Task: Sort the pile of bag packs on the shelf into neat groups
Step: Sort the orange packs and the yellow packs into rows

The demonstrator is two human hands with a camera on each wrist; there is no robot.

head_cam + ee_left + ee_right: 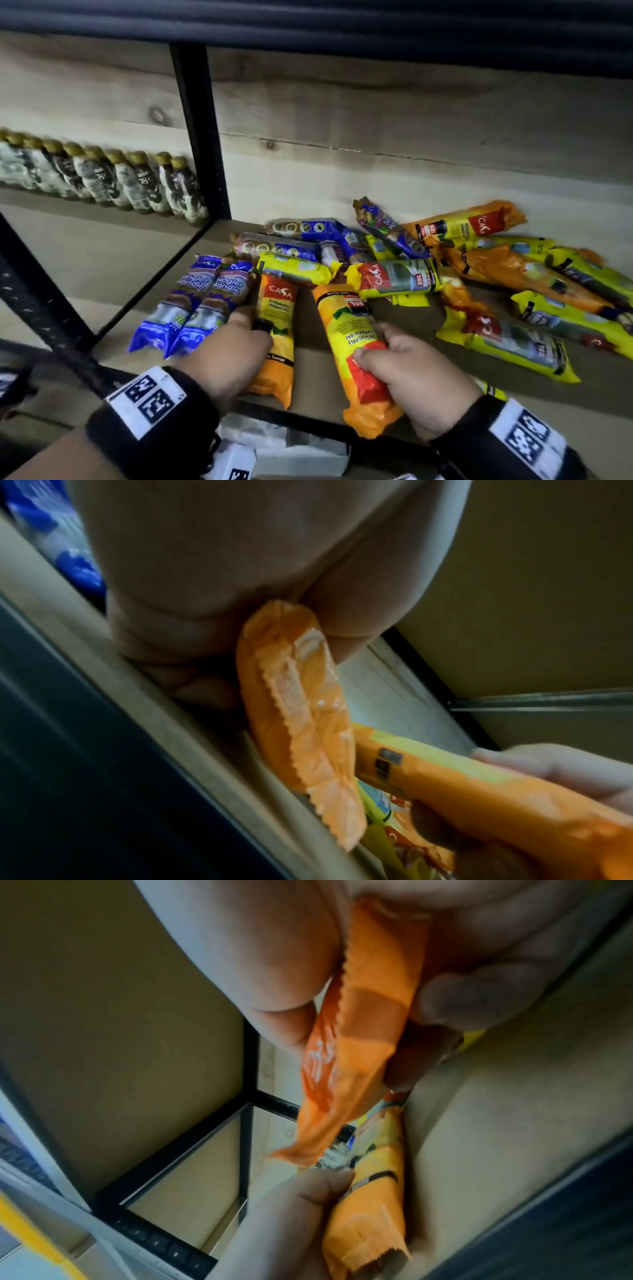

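A loose pile of bag packs point(479, 270) in orange, yellow and blue lies across the back right of the wooden shelf point(310, 370). Two blue packs point(191, 301) lie side by side at the front left. Just right of them my left hand point(239, 342) grips an orange-yellow pack point(278, 329) lying lengthwise; its crimped end point(301, 710) shows between thumb and fingers. My right hand point(394, 356) holds a second orange-yellow pack point(352, 346) by its near part, a little to the right and angled. This second pack point(346, 1056) is pinched between thumb and fingers, beside my left hand point(291, 1218).
A row of gold-capped bottles point(102, 181) stands in the neighbouring bay on the left, behind a black upright post point(198, 137). The upper shelf hangs low overhead. A white box point(284, 448) sits below the front edge. Bare board point(411, 318) shows between the held packs and the pile.
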